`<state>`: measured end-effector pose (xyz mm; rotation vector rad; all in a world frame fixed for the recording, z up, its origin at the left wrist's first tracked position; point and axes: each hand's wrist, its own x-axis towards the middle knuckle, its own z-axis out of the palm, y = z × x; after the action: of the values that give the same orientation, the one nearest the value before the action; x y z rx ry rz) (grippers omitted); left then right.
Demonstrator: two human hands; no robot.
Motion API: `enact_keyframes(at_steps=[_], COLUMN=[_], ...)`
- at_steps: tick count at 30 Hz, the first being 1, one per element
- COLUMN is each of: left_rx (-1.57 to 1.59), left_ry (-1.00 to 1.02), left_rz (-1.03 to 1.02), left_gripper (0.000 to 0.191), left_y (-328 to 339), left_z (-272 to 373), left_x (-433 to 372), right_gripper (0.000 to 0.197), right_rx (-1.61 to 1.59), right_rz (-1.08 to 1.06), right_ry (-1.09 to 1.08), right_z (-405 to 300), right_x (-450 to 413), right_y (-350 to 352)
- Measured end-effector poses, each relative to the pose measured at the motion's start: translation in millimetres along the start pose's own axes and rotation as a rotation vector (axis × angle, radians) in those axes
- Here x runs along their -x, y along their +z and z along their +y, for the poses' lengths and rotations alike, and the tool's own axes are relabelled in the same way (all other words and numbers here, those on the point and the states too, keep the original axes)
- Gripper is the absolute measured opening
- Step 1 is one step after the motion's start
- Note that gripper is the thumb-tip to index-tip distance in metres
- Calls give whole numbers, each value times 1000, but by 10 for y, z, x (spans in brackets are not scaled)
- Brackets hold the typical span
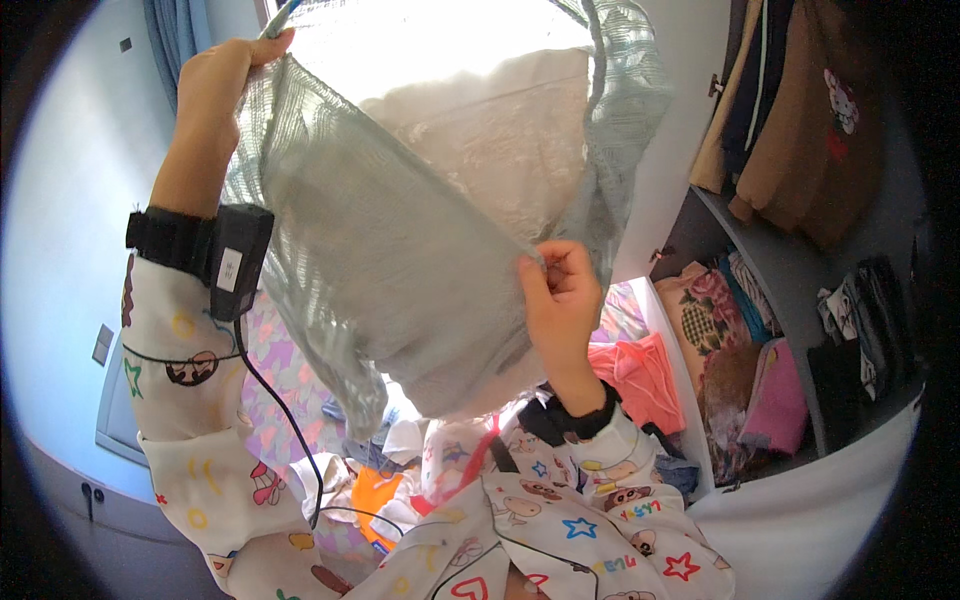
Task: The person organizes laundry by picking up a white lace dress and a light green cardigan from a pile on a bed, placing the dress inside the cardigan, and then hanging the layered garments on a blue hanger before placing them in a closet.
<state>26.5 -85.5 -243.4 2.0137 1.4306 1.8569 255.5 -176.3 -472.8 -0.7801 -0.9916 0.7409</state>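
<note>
A pale grey-green knit garment (pixel 405 247) hangs spread out in front of me, lit from behind. My left hand (pixel 217 82), raised at the upper left, pinches its upper edge between thumb and fingers. Lower and to the right, my right hand (pixel 562 300) grips the slanting front edge of the same garment. Behind that edge shows a beige, lace-like layer (pixel 502 135); whether it belongs to the garment I cannot tell. A black strap with a box-shaped device (pixel 241 262) and a cable sits on my left wrist, and a black band is on my right.
At the right, an open wardrobe holds folded textiles (pixel 712 315), a dark shelf (pixel 757 262) and a hanging brown garment (pixel 825 135). Below lie a coral cloth (pixel 649 375), an orange cloth (pixel 375 495) and a floral-patterned cover (pixel 281 382). A blue curtain (pixel 180 37) hangs upper left.
</note>
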Motion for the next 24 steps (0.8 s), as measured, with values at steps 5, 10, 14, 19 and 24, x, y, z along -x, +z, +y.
enact_keyframes(at_steps=[5,10,14,19,24], left_rx=[92,105,206,229,217], left_ry=[-107,-188,-228,-227,-223], left_rz=[-13,-62,4,10,21], left_gripper=[30,17,32,33,35], left_y=[96,170,215,150,152], left_z=[36,44,-41,96,169], left_x=[177,285,244,177,175], right_gripper=[23,37,44,48,38], right_rx=[664,814,961,602,551], right_rz=[345,492,439,484,440], right_ry=[-517,-531,-518,-415,-361], right_z=[135,251,96,-19,-243], right_x=[-220,-477,-420,-533,-391], right_y=[-82,-268,-276,-360,-306])
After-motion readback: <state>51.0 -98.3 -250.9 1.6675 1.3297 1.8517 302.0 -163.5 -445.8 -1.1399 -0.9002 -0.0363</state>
